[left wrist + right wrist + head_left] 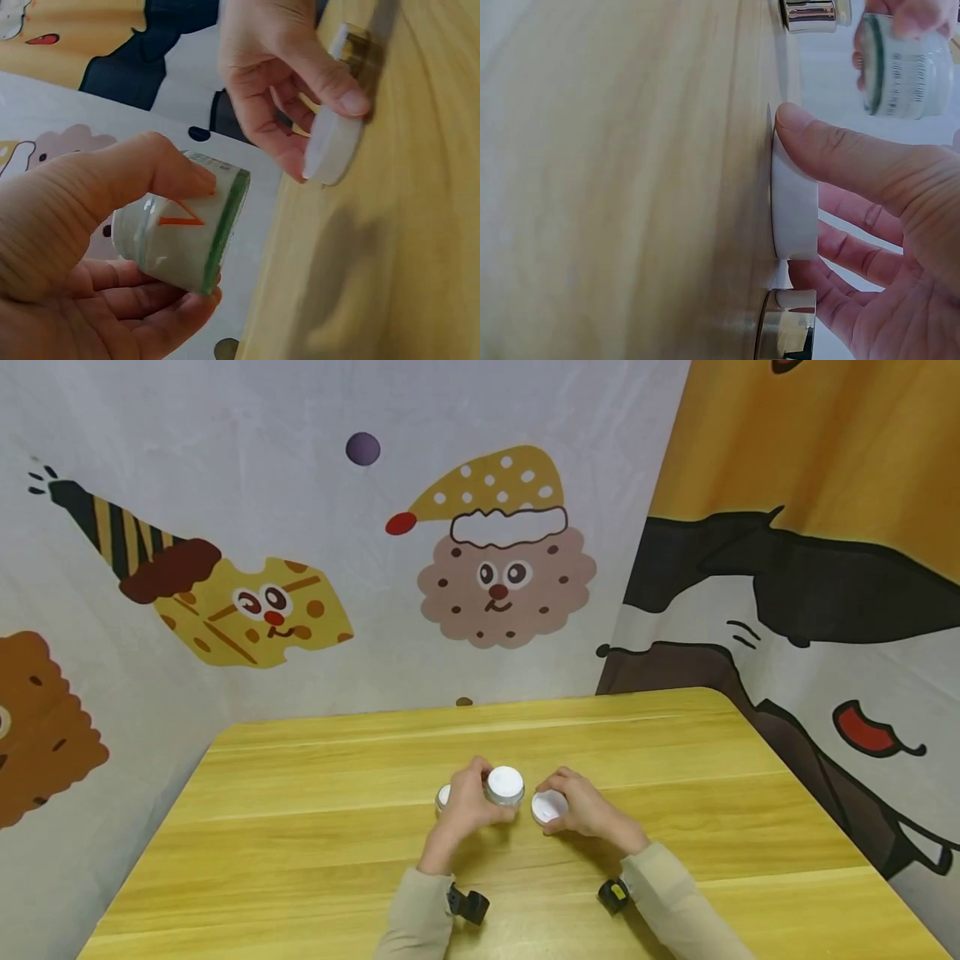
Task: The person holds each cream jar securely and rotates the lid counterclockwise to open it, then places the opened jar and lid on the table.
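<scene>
My left hand (468, 803) holds a squat glass jar (506, 783) above the table, thumb on one side and fingers on the other. In the left wrist view the jar (187, 236) shows a green-edged base and an orange mark. My right hand (588, 808) grips a round white lid (549, 807) by its rim, thumb and fingers on opposite sides. The right wrist view has this lid (795, 202) at the tabletop. Partly hidden behind my left hand is another round container with a white top (444, 797).
A shiny gold-coloured round piece (786, 326) stands beside my right fingers, and another (810, 15) is farther off near the left hand. The wooden table (300, 827) ends at a cartoon-printed cloth (300, 685). Each wrist wears a small black device (471, 906).
</scene>
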Motion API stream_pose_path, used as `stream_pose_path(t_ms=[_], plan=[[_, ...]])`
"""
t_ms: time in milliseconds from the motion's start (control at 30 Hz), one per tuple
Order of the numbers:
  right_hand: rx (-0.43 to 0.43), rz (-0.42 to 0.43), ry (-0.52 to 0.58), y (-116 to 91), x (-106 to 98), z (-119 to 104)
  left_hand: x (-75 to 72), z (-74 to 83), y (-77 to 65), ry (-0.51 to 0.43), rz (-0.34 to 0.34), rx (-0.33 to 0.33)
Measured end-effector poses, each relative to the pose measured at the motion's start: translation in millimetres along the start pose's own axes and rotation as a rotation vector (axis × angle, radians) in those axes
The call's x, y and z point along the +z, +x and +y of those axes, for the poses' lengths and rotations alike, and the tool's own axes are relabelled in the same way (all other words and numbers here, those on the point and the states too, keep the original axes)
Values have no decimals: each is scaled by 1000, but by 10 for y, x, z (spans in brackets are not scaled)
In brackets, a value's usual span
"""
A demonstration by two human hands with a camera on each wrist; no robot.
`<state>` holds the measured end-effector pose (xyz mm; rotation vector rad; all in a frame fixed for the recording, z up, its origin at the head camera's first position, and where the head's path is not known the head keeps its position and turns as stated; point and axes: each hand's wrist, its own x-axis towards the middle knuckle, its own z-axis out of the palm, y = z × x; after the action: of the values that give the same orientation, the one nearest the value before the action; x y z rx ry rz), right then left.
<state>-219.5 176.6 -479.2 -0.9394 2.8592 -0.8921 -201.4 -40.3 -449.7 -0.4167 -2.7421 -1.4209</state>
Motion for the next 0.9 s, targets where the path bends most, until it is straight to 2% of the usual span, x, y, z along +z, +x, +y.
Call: stream_pose_path(t_ms=[233,567,900], plan=[[-4,-3,-11,16,4,-6,78,-91,8,66,-79,2],[1,14,-16,-11,5,3,132,-106,20,94,-127,22],[-3,13,-25,-11,16,-39,148,-69,-6,131,-123,-13]])
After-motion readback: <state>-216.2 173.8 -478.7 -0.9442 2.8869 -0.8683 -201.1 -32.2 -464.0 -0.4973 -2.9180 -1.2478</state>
